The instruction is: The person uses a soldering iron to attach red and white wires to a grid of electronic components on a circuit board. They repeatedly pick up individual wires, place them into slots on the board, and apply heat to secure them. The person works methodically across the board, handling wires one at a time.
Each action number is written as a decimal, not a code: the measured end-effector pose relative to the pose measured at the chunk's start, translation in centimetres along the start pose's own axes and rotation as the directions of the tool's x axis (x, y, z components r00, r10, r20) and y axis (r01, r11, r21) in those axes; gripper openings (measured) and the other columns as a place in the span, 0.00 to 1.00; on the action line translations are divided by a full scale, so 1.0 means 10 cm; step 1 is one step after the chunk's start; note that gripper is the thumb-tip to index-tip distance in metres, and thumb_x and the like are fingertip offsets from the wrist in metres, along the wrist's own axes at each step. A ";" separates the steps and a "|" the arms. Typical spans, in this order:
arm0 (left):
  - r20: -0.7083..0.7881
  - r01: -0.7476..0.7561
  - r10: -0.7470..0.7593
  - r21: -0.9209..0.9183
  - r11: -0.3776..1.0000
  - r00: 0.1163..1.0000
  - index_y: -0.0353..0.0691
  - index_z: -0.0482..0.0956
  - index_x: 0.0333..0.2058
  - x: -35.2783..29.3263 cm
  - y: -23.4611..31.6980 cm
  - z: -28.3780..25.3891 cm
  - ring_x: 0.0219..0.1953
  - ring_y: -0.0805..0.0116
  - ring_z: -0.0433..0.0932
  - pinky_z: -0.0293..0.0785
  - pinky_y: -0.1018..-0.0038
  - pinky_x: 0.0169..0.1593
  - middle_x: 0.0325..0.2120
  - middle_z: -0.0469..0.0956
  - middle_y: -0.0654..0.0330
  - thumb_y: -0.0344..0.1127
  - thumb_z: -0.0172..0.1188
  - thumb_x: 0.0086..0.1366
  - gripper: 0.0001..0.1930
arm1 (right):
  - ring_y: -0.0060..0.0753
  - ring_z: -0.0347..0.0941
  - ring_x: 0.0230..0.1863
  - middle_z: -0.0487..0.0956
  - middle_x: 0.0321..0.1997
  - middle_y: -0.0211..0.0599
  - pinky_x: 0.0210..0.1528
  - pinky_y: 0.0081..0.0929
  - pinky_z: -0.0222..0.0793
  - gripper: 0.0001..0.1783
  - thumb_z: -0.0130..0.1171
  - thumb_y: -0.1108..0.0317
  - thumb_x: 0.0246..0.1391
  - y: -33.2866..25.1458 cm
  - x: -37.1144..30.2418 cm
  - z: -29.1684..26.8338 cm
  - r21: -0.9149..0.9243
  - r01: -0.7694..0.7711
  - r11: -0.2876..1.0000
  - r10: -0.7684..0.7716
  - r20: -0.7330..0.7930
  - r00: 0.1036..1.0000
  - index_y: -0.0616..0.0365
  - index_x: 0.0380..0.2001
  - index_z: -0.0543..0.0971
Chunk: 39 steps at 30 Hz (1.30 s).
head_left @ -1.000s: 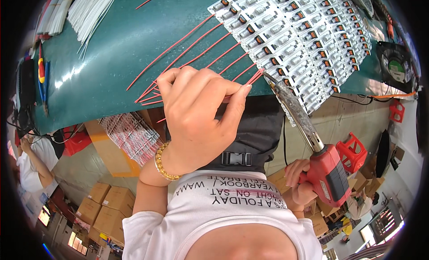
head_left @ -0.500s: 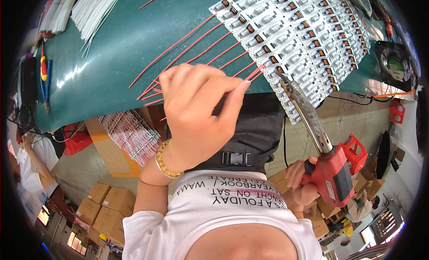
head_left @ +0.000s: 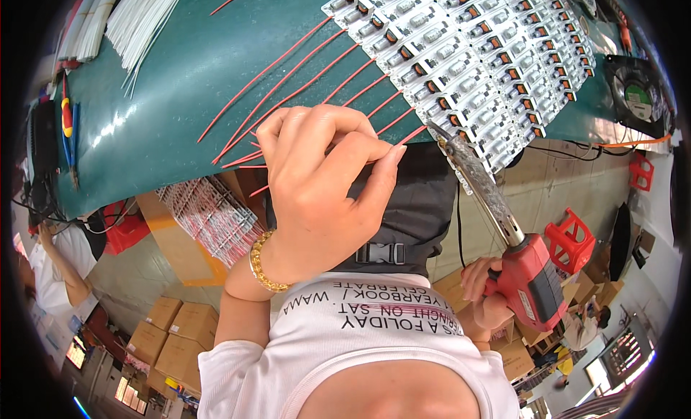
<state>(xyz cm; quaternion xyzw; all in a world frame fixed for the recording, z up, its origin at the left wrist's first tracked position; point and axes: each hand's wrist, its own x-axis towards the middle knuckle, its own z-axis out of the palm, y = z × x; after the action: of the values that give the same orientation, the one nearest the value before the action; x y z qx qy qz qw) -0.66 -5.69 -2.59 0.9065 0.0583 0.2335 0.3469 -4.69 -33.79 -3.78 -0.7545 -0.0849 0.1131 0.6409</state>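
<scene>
My left hand (head_left: 327,181) pinches a red wire (head_left: 413,135) between thumb and fingertips. The wire's far end meets the left edge of a white circuit board panel (head_left: 461,66), which carries rows of small components with orange and black parts. My right hand (head_left: 484,293) grips a red soldering gun (head_left: 533,282) by its handle. Its long metal tip (head_left: 437,129) is at the panel's edge, beside the end of the pinched wire; whether they touch I cannot tell. Several more red wires (head_left: 266,82) fan out leftward from that edge, some passing behind my left hand.
A green-topped table (head_left: 165,124) bears bundled white wires (head_left: 144,26), a red-and-yellow handled screwdriver (head_left: 67,116) and a black fan (head_left: 637,98). Below stand a carton of wired boards (head_left: 209,217), a red stool (head_left: 570,240) and stacked cartons (head_left: 180,332). Another person's arm (head_left: 61,264) is at left.
The panel and its wires have shifted slightly left in view. The soldering tip and the pinched wire's end now sit lower along the panel's edge, nearer to me.
</scene>
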 end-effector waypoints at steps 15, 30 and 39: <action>-0.034 -0.015 0.016 0.027 1.000 0.999 0.40 0.76 0.21 -0.04 0.01 0.02 0.27 0.70 0.69 0.58 0.72 0.41 0.22 0.73 0.65 0.24 0.67 0.44 0.07 | 0.21 0.60 0.11 0.64 0.10 0.24 0.16 0.21 0.58 0.37 0.57 0.40 0.48 -0.13 0.13 0.15 0.088 -0.014 0.996 0.012 0.026 1.000 0.65 0.45 0.66; -0.053 -0.025 0.028 0.051 0.998 0.998 0.41 0.75 0.21 -0.04 0.00 0.07 0.28 0.68 0.69 0.58 0.71 0.41 0.24 0.73 0.65 0.25 0.66 0.45 0.08 | 0.22 0.61 0.10 0.63 0.09 0.23 0.17 0.22 0.60 0.38 0.55 0.40 0.49 -0.22 0.21 0.21 0.134 -0.021 0.991 0.014 0.048 0.999 0.63 0.50 0.66; -0.086 -0.050 0.055 0.059 0.997 0.995 0.40 0.75 0.21 -0.07 -0.02 0.08 0.29 0.66 0.69 0.60 0.70 0.41 0.24 0.73 0.64 0.25 0.66 0.46 0.07 | 0.22 0.60 0.10 0.63 0.09 0.22 0.17 0.21 0.59 0.39 0.55 0.40 0.49 -0.23 0.25 0.23 0.162 -0.014 0.987 0.000 0.087 0.996 0.63 0.52 0.64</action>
<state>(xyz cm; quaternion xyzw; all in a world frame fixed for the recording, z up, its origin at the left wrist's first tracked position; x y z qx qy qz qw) -0.88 -6.25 -3.52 0.9062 0.0562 0.2801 0.3118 -2.87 -30.50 -1.99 -0.6944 -0.1004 0.1546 0.6955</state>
